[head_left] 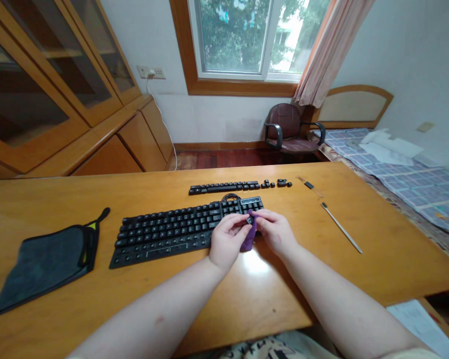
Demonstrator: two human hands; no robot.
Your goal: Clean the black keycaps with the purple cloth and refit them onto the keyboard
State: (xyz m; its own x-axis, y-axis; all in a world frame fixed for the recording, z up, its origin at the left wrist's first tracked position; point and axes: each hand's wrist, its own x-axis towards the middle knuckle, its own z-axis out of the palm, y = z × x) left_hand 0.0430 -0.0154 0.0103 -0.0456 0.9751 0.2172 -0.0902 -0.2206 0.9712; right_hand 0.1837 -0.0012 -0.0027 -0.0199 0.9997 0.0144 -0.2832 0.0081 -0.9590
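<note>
Above the right end of a black keyboard (168,224), my two hands meet. My left hand (230,237) pinches a small black keycap (250,220) between thumb and fingers. A purple cloth (249,241) hangs from the closed fingers of my right hand (277,232) and touches the keycap. The keyboard's near rows show bare key stems where caps are off; most of its far rows carry caps. My hands hide part of its right side. Behind it lies a row of loose keycaps (224,187), with small groups of more keycaps (282,183) to the right.
A dark grey folded cloth or pouch (52,254) lies at the left of the wooden table (142,309). At the right are a thin brush (341,227) and a wire keycap puller (309,185). Beyond stand an office chair (286,124) and a bed (396,169).
</note>
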